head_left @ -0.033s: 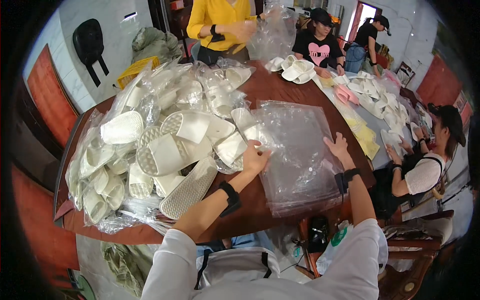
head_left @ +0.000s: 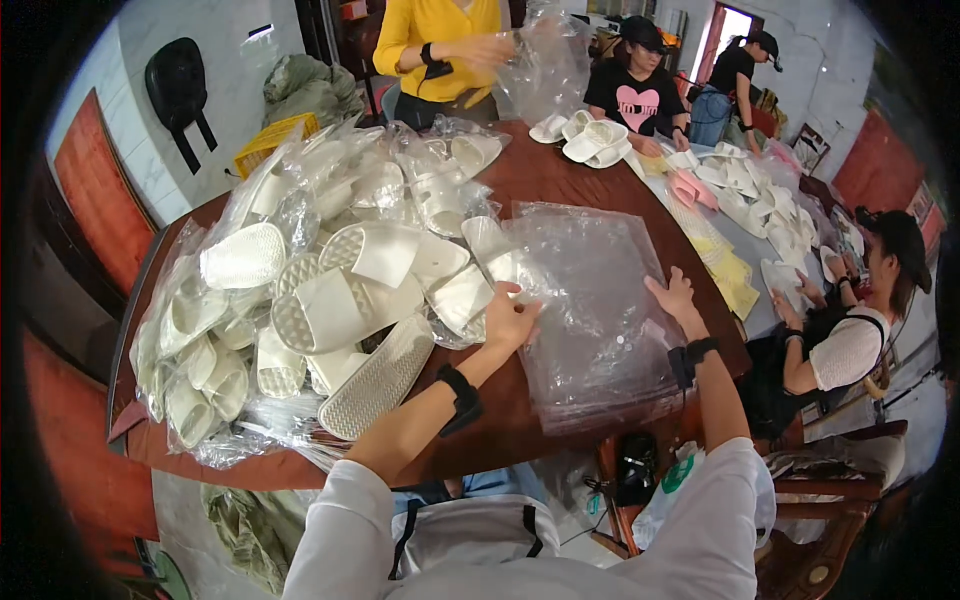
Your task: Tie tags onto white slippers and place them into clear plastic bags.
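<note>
We see the left hand (head_left: 510, 318) resting on the near-left edge of the stack of clear plastic bags (head_left: 600, 300) on the brown desk (head_left: 560, 175), fingers curled on the top bag, grip looks like a pinch but we cannot tell for sure. Right hand (head_left: 672, 296) lies flat on the stack, fingers spread, holding nothing. A big heap of white slippers (head_left: 320, 300) sits just left, many already bagged, some loose. We judge bagging is partway, plenty of bags left.
</note>
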`<state>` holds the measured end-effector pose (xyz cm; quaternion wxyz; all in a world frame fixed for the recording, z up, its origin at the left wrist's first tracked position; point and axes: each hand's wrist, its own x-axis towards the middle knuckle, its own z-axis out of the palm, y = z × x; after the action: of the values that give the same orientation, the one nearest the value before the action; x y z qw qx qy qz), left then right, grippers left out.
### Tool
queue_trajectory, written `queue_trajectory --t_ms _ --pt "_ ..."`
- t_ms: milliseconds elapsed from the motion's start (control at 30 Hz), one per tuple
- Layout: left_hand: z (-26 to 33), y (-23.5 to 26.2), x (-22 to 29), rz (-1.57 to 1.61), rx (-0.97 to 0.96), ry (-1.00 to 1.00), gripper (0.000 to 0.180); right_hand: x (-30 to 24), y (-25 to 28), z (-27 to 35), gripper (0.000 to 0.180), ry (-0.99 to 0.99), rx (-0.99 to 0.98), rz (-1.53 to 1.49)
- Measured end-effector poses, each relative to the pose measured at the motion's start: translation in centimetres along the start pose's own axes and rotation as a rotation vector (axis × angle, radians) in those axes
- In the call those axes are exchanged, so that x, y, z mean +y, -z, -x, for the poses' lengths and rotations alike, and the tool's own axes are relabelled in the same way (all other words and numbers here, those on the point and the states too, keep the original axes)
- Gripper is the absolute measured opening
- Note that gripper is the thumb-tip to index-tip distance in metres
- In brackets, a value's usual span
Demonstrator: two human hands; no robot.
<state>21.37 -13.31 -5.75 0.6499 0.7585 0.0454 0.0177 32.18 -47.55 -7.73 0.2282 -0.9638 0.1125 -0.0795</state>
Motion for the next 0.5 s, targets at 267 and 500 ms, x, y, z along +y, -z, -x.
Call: queue_trajectory --t_ms 267,500 --pt "6.3 -2.3 0.0 -0.354 0.197 -0.363 0.079 -2.0 -0.7 0.8 0.086 0.107 -0.083 0.056" --pt "7.5 -1.4 -1.7 -0.062 0.054 -0.153 0.089 -4.2 -1.2 1.0 0.091 0.084 -0.13 0.106"
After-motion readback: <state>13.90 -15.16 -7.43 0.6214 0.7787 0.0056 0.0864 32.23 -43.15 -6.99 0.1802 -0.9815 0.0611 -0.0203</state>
